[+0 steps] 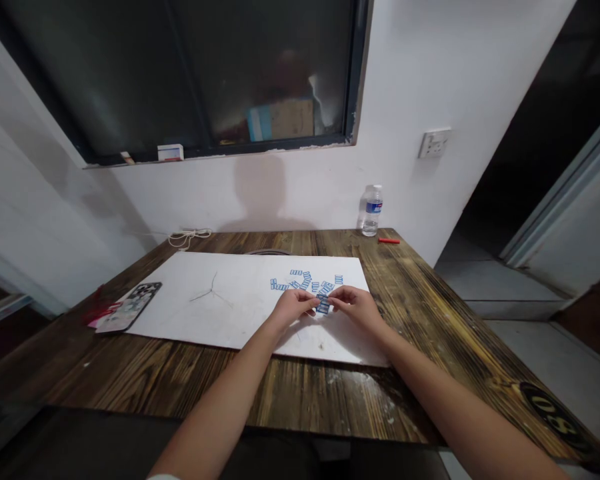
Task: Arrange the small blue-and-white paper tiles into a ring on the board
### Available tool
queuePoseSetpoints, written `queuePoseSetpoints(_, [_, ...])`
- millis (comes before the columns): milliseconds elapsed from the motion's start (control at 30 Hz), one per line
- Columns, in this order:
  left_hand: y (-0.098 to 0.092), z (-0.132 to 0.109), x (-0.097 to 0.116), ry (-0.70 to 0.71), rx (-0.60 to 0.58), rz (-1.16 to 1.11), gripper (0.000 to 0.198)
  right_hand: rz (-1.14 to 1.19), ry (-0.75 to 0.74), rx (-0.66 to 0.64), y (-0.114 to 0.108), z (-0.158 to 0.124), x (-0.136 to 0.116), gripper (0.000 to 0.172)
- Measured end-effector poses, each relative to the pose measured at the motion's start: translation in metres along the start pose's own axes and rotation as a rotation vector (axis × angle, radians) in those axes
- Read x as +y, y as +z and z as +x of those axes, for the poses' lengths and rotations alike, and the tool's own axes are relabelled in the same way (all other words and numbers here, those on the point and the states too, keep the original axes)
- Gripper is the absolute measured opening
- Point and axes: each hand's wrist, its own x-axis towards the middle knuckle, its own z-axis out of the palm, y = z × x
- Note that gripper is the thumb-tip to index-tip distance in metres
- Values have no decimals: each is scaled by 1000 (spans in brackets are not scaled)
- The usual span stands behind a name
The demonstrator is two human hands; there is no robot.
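Both hands meet over the right part of a white board (250,317) that lies on the wooden table. Between them is a small blue piece with slot-like openings (323,304). My left hand (295,307) pinches its left side with thumb and fingers. My right hand (354,305) pinches it from the right. Just beyond the fingers lie several small blue slotted pieces (280,287), scattered on the board; the hands partly cover some of them. What the small pieces are exactly is too small to tell.
A phone-like dark-edged object (133,308) rests on the board's left end beside something red (103,312). Dark thin strands (211,291) lie on the board. At the back are a white cable (190,235), a water bottle (373,212) and a red stick-shaped item (389,241).
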Motion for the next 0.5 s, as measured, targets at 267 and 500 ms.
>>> queuePoseSetpoints(267, [2,-1,1,-31,-20,-19,35,15,2,55,2,-4,-5,37])
queuePoseSetpoints(500, [2,-1,-2,25,-96,0,39,139,35,70,7,-3,2,42])
